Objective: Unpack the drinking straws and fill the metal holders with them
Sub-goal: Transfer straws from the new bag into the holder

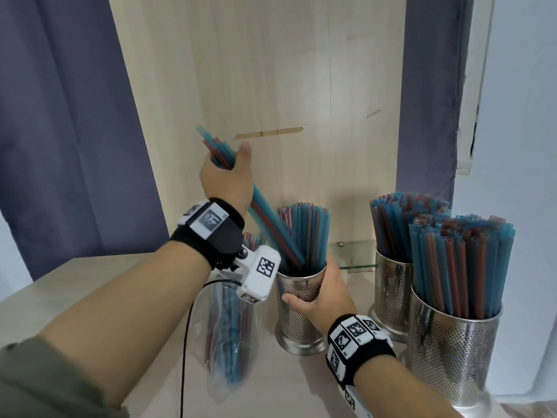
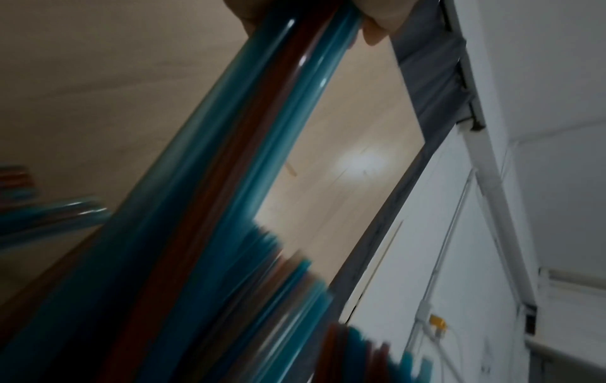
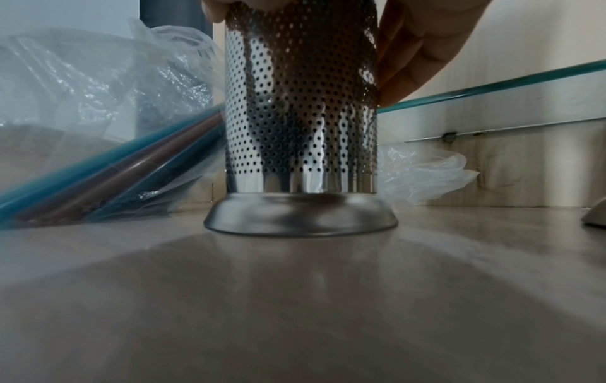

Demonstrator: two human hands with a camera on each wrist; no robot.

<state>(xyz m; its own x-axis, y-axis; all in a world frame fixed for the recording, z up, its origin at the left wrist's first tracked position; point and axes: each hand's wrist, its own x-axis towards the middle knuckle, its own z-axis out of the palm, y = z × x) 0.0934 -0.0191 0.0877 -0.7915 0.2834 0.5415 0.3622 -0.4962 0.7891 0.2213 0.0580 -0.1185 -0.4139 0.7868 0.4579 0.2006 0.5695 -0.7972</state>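
Observation:
My left hand [image 1: 229, 173] grips a slanted bunch of blue and red straws [image 1: 265, 220] whose lower ends sit inside a perforated metal holder [image 1: 297, 315] partly filled with straws. In the left wrist view the bunch of straws [image 2: 229, 160] runs down from my fingers [image 2: 373, 28] toward blurred straw tips. My right hand [image 1: 324, 297] wraps around that holder near its rim. The right wrist view shows the holder [image 3: 300, 116] upright on the tabletop with my fingers [image 3: 416, 54] on its right side. A clear plastic bag [image 1: 226, 333] with more straws lies left of the holder.
Two other metal holders [image 1: 391, 294] [image 1: 452, 357] packed with straws stand at the right. A glass shelf [image 1: 358, 257] juts from the wooden back panel [image 1: 271, 86]. Crumpled plastic [image 3: 423, 173] lies behind the held holder. A black cable [image 1: 185, 342] crosses the wooden tabletop [image 1: 90, 285].

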